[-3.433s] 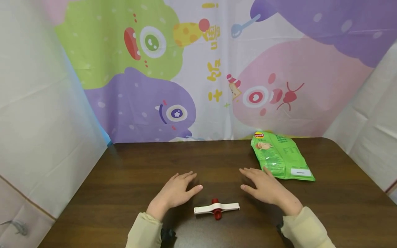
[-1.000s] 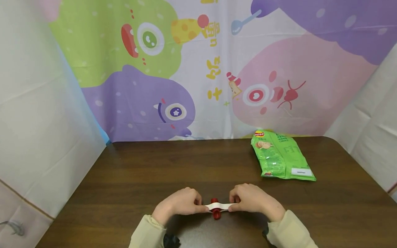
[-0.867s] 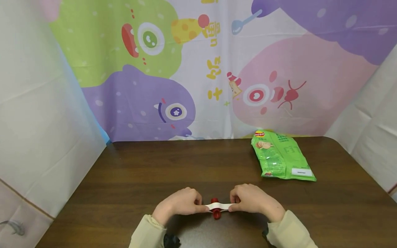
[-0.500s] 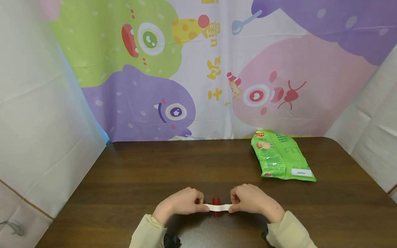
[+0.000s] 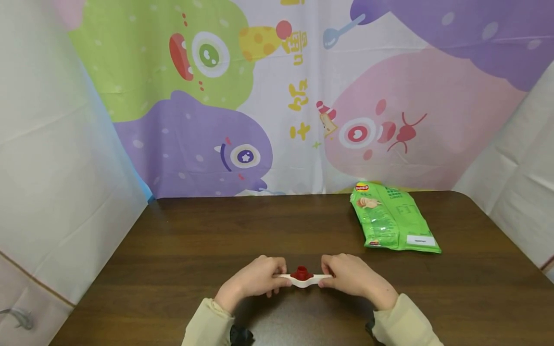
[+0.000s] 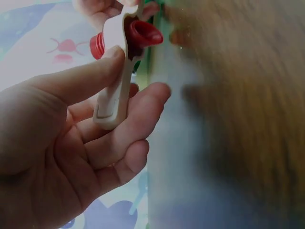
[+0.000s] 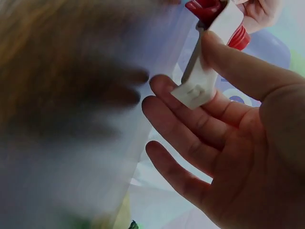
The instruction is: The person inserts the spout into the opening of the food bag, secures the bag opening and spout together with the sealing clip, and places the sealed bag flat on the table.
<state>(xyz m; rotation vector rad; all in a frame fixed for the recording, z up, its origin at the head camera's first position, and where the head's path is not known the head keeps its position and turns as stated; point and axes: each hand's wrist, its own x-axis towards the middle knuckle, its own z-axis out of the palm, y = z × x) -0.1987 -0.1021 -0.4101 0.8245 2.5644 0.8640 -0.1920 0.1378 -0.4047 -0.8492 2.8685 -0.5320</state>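
A white bag clip [image 5: 304,283] with a red pour spout [image 5: 301,273] through its middle is held level between both hands, off the table. My left hand [image 5: 256,278] pinches one end between thumb and fingers; my right hand [image 5: 354,278] pinches the other end the same way. In the left wrist view, the clip [image 6: 113,90] shows a wide slanted red mouth on one side and a ribbed red part on the other. The remaining fingers spread loosely below it. In the right wrist view, the clip's end [image 7: 195,93] lies across the fingers under the thumb.
A green chip bag [image 5: 394,218] lies flat at the back right of the dark wooden table [image 5: 195,230]. Behind the table hangs a cartoon-printed curtain [image 5: 298,168], with pale cloth walls on both sides.
Both hands came down from open, took hold of the clip's ends and lifted it slightly. The clip has been turned over, so the red spout now points up and away.
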